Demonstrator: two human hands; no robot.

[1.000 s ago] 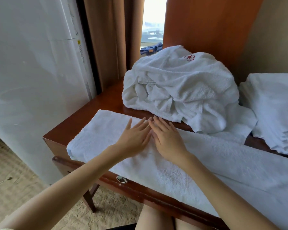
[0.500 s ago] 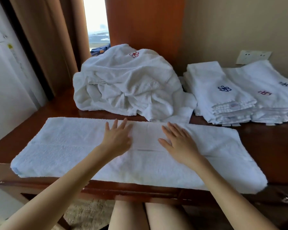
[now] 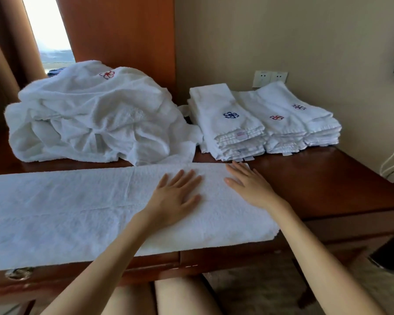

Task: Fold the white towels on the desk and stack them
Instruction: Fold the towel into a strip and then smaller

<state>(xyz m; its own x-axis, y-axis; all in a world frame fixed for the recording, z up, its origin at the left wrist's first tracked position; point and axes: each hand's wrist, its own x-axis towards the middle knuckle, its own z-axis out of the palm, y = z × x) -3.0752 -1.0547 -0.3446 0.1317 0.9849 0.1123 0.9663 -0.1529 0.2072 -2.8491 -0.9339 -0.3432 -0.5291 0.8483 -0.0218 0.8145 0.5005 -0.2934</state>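
Observation:
A long white towel (image 3: 66,208) lies flat along the front of the wooden desk (image 3: 316,178), folded lengthwise into a strip. My left hand (image 3: 175,196) rests palm down on its right part, fingers spread. My right hand (image 3: 248,185) lies flat near the towel's right end, fingertips at the far corner. Behind the strip sits a crumpled heap of white towels (image 3: 89,119) with a red flower emblem. At the back right stand stacks of folded white towels (image 3: 255,123) with blue and red emblems.
A beige wall with a white socket (image 3: 270,78) stands behind the stacks. A wooden panel (image 3: 123,42) and brown curtains (image 3: 0,53) flank a window at the back left. A dark device (image 3: 389,255) and a cable hang off the desk's right side. My bare knees show under the desk edge.
Both hands have slid rightward along the flat towel, from its middle to its right end, and have moved apart. My view has turned right, bringing the folded stacks fully into sight.

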